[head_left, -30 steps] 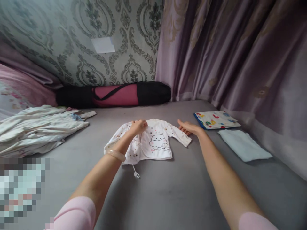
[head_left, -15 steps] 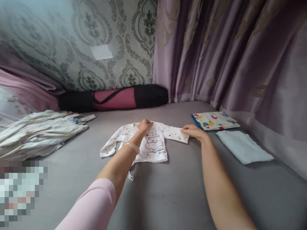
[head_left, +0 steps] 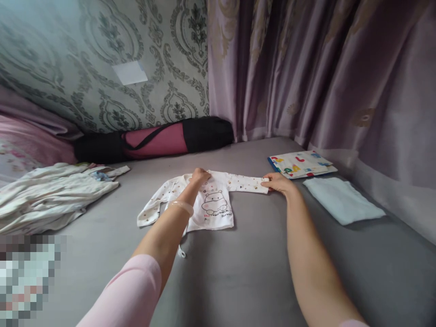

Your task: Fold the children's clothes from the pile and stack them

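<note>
A small white shirt (head_left: 216, 213) with a cartoon animal on its front lies spread on the grey sheet (head_left: 235, 277). My left hand (head_left: 200, 176) is closed on the shirt near its neckline, with a bracelet on that wrist. At the end of the sleeve on the right, my right hand (head_left: 276, 182) pinches the cuff, and this sleeve is stretched out straight. The other sleeve lies bent at the left, and a white tie string hangs below the shirt's lower left edge, partly behind my left forearm.
Rumpled pale clothes (head_left: 57, 195) lie at the left. A black and pink long bag (head_left: 156, 143) rests along the wall. At the right are a folded letter-print cloth (head_left: 301, 164) and a folded pale blue cloth (head_left: 342, 200). Purple curtains (head_left: 289, 68) hang behind.
The sleeve held by my right hand has gone from slanting downward to nearly level, and its cuff is pulled straighter. The view has shifted slightly. My left hand stays at the neckline.
</note>
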Tool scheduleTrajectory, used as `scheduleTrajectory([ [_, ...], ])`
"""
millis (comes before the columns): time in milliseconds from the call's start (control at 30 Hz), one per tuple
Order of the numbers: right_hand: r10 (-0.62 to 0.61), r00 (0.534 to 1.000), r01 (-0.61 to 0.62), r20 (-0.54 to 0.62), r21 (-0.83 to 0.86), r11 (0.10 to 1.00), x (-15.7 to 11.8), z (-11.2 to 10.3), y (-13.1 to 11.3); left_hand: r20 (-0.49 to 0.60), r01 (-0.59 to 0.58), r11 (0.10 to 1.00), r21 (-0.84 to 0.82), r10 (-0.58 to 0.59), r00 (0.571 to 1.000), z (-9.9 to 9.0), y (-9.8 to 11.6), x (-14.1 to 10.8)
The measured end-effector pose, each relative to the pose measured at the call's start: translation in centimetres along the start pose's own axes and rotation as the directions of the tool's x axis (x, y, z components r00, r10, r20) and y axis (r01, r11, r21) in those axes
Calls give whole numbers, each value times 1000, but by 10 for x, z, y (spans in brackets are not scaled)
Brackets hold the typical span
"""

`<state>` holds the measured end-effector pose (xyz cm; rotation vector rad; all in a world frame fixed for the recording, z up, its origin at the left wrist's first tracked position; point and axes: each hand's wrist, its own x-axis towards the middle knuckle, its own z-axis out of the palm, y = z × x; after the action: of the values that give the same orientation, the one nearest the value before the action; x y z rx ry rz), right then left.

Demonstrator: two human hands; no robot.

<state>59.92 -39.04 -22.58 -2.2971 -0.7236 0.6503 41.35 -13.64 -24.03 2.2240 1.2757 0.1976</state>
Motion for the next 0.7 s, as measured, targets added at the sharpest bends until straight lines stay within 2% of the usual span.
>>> scheduleTrajectory([
  [200,37,999,-38,-8,-217,975,4,-1,-1,-22,29,999,17,-28,999,2,1,0],
  [333,54,995,-79,-80,-358,930,1,1,-10,-36,25,999,20,-25,999,1,2,-3],
  [400,14,989,-74,-146,-419,905,-3,9,-22,-27,-12,1000,6,12,1000,-2,2,-8],
  [433,-52,986,-27,-160,-450,893,-6,15,-30,-20,-38,999,-5,38,999,-4,1,-12],
  [500,-239,965,154,-111,-499,853,-12,32,-48,-9,-100,995,-30,100,995,-11,-2,-23],
  [567,-376,927,334,17,-494,802,-18,53,-63,-9,-178,983,-47,177,984,-22,-9,-38],
  [633,-374,919,385,121,-473,793,-22,71,-70,-42,-237,971,-45,235,971,-35,-22,-53],
  [700,-313,934,356,169,-493,794,-23,85,-68,-98,-245,969,-35,240,966,-50,-42,-67],
])
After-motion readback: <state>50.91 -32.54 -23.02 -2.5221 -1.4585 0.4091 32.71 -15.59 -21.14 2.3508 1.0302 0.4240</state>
